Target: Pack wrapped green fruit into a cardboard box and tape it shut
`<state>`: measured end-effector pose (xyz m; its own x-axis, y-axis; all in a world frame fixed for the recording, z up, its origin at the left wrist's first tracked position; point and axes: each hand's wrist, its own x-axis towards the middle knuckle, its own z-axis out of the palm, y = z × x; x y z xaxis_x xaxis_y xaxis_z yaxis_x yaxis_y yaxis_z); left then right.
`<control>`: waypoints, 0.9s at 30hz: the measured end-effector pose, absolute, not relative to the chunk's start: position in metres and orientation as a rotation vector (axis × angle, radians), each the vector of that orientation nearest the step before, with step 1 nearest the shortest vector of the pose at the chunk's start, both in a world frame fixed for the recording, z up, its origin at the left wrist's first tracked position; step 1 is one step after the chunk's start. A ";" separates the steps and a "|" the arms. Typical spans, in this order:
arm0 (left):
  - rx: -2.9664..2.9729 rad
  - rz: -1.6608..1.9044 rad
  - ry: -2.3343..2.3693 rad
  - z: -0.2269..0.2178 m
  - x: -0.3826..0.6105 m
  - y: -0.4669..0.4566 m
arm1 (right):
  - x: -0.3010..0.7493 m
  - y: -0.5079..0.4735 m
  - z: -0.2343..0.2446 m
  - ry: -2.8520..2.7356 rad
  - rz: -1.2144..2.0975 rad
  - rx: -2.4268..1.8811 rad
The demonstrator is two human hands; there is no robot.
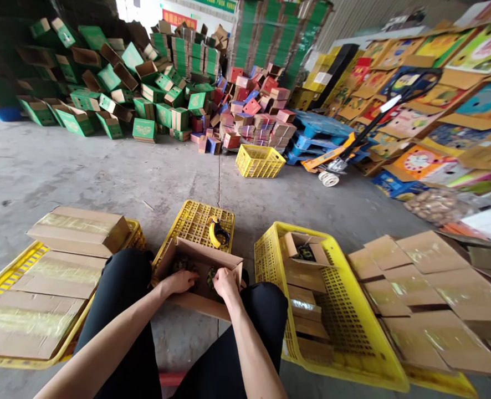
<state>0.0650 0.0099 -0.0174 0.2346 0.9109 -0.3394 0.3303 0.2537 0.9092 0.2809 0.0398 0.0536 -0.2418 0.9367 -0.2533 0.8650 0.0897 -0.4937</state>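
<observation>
Between my knees an open cardboard box (pixel 212 252) rests against an upturned yellow crate (pixel 191 213). Both of my hands reach into it. My left hand (pixel 181 281) is closed, its fingers curled over small dark pieces at the box's left side; what they hold is hidden. My right hand (pixel 225 281) pinches at the box's right side, beside a small green clump (pixel 211 276), possibly leafy. Whether its fingers grip that clump I cannot tell. Behind the box, on the crate's mesh base, lies a yellow and black tape dispenser (pixel 218 233).
Taped cartons (pixel 54 271) fill a yellow crate on the left. To the right, a long yellow crate (pixel 337 310) holds small cartons, the far one open with dark green contents. More taped cartons (pixel 428 277) lie beyond. Ahead are a yellow basket (pixel 260 162) and a pallet jack (pixel 337 160).
</observation>
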 end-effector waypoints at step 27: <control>1.654 0.183 1.625 -0.002 0.080 0.008 | 0.283 0.036 0.065 -2.466 0.995 -1.799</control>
<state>0.0796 0.0078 -0.0017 0.1673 0.8945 -0.4146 0.7801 0.1370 0.6104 0.2831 0.0359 0.0650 -0.3703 0.8384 -0.4000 0.8811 0.1806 -0.4371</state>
